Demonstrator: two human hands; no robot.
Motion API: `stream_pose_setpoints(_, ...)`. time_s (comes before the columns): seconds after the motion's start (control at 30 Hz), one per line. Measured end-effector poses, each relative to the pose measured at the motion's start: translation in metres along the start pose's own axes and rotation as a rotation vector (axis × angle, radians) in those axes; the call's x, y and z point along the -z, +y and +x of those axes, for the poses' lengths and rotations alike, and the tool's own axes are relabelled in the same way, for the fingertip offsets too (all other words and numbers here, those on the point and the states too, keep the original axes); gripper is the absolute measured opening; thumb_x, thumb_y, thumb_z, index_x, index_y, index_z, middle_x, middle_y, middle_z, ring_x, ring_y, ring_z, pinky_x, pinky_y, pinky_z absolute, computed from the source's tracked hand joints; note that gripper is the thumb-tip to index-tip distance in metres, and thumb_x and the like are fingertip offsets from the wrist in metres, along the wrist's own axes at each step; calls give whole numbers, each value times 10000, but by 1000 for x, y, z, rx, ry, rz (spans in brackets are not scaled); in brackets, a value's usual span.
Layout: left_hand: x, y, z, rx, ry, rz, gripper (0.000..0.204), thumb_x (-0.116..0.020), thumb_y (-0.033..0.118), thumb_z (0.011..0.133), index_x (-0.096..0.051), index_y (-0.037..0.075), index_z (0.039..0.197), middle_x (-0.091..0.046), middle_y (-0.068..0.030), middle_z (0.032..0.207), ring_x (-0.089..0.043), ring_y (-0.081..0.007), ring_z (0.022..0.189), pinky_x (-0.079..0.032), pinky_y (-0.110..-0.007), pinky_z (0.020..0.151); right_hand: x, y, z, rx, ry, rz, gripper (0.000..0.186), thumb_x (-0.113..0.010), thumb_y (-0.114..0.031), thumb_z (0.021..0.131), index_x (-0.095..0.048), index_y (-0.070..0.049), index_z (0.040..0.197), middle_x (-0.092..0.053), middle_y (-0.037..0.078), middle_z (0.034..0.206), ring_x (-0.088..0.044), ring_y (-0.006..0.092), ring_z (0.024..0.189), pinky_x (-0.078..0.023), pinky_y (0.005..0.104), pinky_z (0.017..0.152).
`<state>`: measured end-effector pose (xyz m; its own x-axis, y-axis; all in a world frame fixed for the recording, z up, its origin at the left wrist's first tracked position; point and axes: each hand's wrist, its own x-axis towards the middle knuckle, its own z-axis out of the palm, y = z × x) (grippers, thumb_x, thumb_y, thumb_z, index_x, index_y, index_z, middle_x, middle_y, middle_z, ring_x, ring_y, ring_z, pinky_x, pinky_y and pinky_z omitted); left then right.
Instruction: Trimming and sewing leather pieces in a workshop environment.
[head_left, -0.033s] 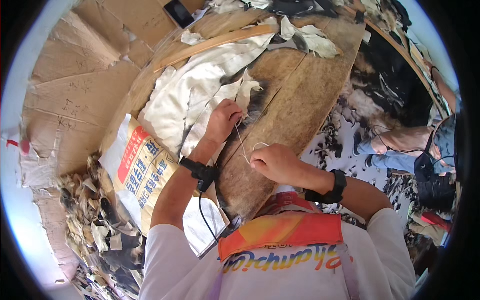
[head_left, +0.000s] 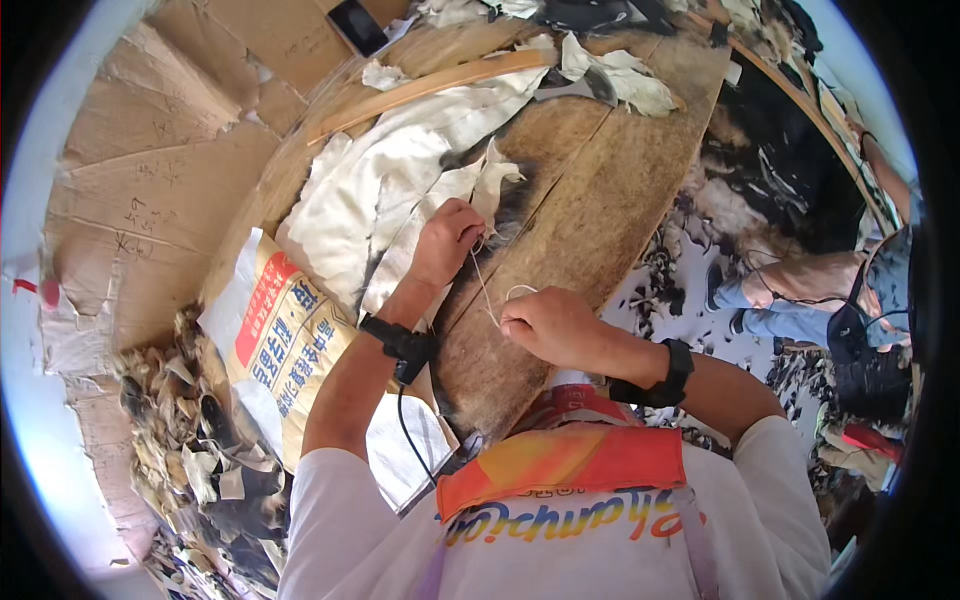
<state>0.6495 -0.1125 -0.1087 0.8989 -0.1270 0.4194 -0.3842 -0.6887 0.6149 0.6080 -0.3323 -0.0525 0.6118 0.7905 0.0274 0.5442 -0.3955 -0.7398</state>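
Note:
My left hand (head_left: 447,243), at the centre, pinches a thin pale thread (head_left: 481,282) beside the edge of white hide pieces (head_left: 380,180) that have dark fur along their edges. My right hand (head_left: 547,325) is closed on the same thread, lower and to the right, over the worn wooden board (head_left: 610,180); a loop of thread shows above its fingers. A printed sack (head_left: 268,320) lies under my left forearm, left of the board. Each wrist wears a black strapped device, with a cable trailing from the left one.
A wooden strip (head_left: 440,82) and a phone (head_left: 357,27) lie at the back. Cardboard (head_left: 150,200) covers the left side, above fur scraps (head_left: 210,450). More scraps litter the floor (head_left: 680,290) at right, where another person's legs (head_left: 790,300) show.

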Motion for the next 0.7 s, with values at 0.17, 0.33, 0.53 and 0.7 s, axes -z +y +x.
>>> stream_pose_setpoints(0.17, 4, 7, 2, 164, -4, -75, 92, -624, -55, 749, -616, -7, 827, -577, -97, 831, -567, -225, 716, -458, -297, 655, 19, -19, -6, -9, -56, 0, 184, -541, -231, 815, -630, -86, 744, -626, 142, 722, -615, 346, 715, -477, 462, 631)
stream_pose_setpoints(0.33, 6, 2, 0, 187, 13, -93, 74, -608, -52, 758, -602, -8, 818, -574, -104, 839, -569, -244, 736, -456, -309, 678, 34, -41, -8, 88, -242, 18, 203, -518, -250, 838, -625, -92, 768, -631, 139, 735, -618, 344, 715, -473, 467, 649)
stream_pose_setpoints(0.53, -3, -6, 0, 137, 55, -44, 82, -607, -66, 731, -591, -7, 786, -573, -120, 828, -578, -279, 755, -461, -323, 682, 48, -83, -10, 329, -511, 413, 187, -527, -233, 852, -617, -76, 804, -624, 116, 718, -608, 331, 698, -463, 416, 646)
stream_pose_setpoints(0.7, -5, -8, -3, 144, 80, -33, 72, -606, -57, 722, -592, -4, 769, -573, -123, 815, -583, -285, 763, -462, -325, 684, 53, -97, 6, 383, -595, 580, 149, -544, -182, 851, -618, -58, 816, -619, 113, 705, -604, 314, 675, -457, 395, 629)
